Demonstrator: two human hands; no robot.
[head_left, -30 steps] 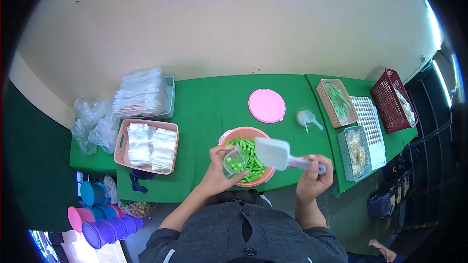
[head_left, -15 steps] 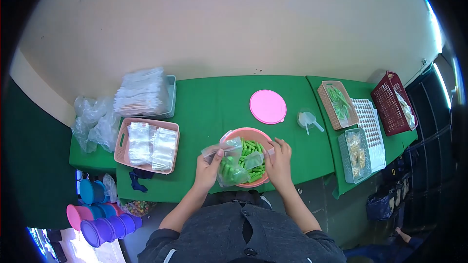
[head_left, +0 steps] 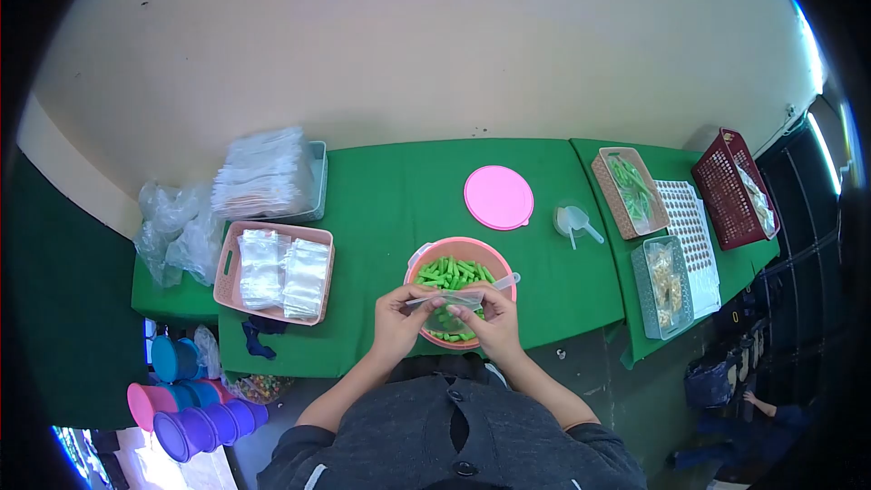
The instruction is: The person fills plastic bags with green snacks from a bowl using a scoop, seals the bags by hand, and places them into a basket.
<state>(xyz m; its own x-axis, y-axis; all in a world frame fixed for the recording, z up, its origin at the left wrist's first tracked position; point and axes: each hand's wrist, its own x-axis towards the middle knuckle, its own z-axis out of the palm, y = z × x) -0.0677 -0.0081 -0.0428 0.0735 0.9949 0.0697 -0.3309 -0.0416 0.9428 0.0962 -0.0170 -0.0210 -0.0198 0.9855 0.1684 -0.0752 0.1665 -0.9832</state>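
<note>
A pink bowl (head_left: 472, 248) of cut green pieces (head_left: 451, 269), which look like wrapped sweets or chopped beans, stands at the table's front edge. Over it, a small clear plastic bag (head_left: 446, 301) stretches between my two hands, green showing through its lower part. My left hand (head_left: 396, 316) pinches the bag's left side near the top. The right side is gripped by my right hand (head_left: 495, 323), thumb and fingers pressed together. A clear scoop's handle (head_left: 507, 281) sticks out over the bowl's right rim; its cup is hidden behind my hand.
Left: a pink basket (head_left: 221, 286) of clear bags, a stack of plastic packs (head_left: 263, 168). Behind the bowl: a pink lid (head_left: 499, 198) and a clear scoop (head_left: 575, 223). Right: filled baskets (head_left: 602, 183), a sticker sheet (head_left: 689, 218), a maroon basket (head_left: 717, 191). A person (head_left: 762, 408) is at lower right.
My right hand has let go of the scoop, leaving it in the bowl, and has joined my left on the bag. The bag has moved right, its top now pinched by both hands.
</note>
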